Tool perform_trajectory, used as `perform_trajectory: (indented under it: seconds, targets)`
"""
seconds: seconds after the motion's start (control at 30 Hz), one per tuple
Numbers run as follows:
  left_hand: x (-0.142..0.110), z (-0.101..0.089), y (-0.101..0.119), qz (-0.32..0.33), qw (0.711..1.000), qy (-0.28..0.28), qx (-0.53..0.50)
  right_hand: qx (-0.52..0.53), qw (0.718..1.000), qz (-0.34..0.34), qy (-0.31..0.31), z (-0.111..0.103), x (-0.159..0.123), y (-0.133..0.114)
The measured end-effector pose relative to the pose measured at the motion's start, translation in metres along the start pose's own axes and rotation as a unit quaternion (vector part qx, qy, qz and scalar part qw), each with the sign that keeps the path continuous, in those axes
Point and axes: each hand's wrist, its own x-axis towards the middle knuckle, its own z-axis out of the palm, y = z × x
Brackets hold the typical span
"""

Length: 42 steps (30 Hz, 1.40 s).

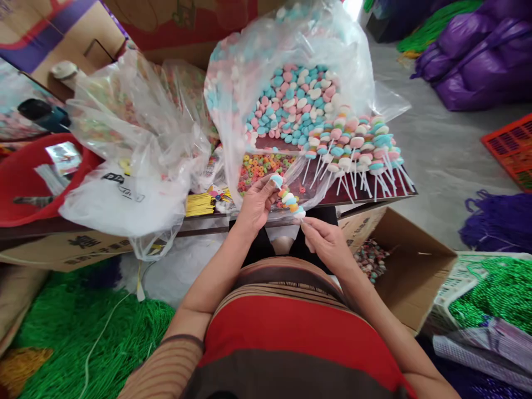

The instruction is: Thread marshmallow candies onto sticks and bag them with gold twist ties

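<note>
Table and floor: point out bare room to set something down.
Grey floor lies open between table and orange crate. The table shows one thin strip between pastel candies and ring candies; bags and the red basin crowd its left, candy sticks its right.

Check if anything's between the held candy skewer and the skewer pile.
Yes: clear plastic film lies between the candy skewer at the right hand and the skewer pile. Nothing upright shows there.

Round red plastic basin left on dark-red bench, white-stick candy skewers at its right end, open brown cardboard box before that end.
</note>
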Motion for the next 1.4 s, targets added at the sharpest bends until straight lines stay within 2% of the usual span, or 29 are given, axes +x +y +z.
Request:
perform_trajectory:
  seconds: [0.2,0.43,0.57,0.77,0.83,0.97,1.13,1.2,1.27,1.33,1.4]
  targets:
    - [-0.002,0.002,-0.001,0.034,0.999,0.012,0.015,-0.027,0.999,0.006,0.023,0.001,0.004,0.007]
    - [0.0,-0.004,-0.009,0.121,0.982,0.035,0.14,-0.04,0.999,0.023,0.006,-0.003,0.004,0.002]
    - [-0.004,-0.009,0.001,0.204,0.937,0.011,0.284,-0.013,0.998,0.053,-0.006,-0.005,0.001,-0.008]
    - [-0.003,-0.017,0.013,0.287,0.849,-0.089,0.434,0.043,0.993,0.107,-0.002,-0.012,0.0,-0.023]
    - [-0.003,-0.017,0.009,0.301,0.832,-0.074,0.461,0.019,0.996,0.082,0.012,-0.01,0.0,-0.027]
    - [-0.005,-0.014,-0.004,0.323,0.82,0.006,0.473,-0.095,0.995,-0.012,0.008,0.003,0.0,-0.032]
    - [-0.008,-0.01,-0.005,0.367,0.795,0.039,0.481,-0.136,0.989,-0.042,-0.028,0.018,0.0,-0.034]
    - [-0.008,-0.011,-0.004,0.371,0.793,0.044,0.482,-0.116,0.992,-0.039,-0.036,0.023,0.0,-0.033]
    - [-0.008,-0.011,-0.003,0.361,0.804,0.043,0.47,-0.082,0.996,-0.021,-0.038,0.028,0.001,-0.031]
    - [-0.006,-0.012,-0.004,0.327,0.836,0.032,0.439,-0.043,0.998,0.0,-0.035,0.033,0.003,-0.028]
    - [-0.004,-0.012,-0.003,0.271,0.885,0.017,0.379,-0.014,0.999,0.014,-0.033,0.034,0.006,-0.023]
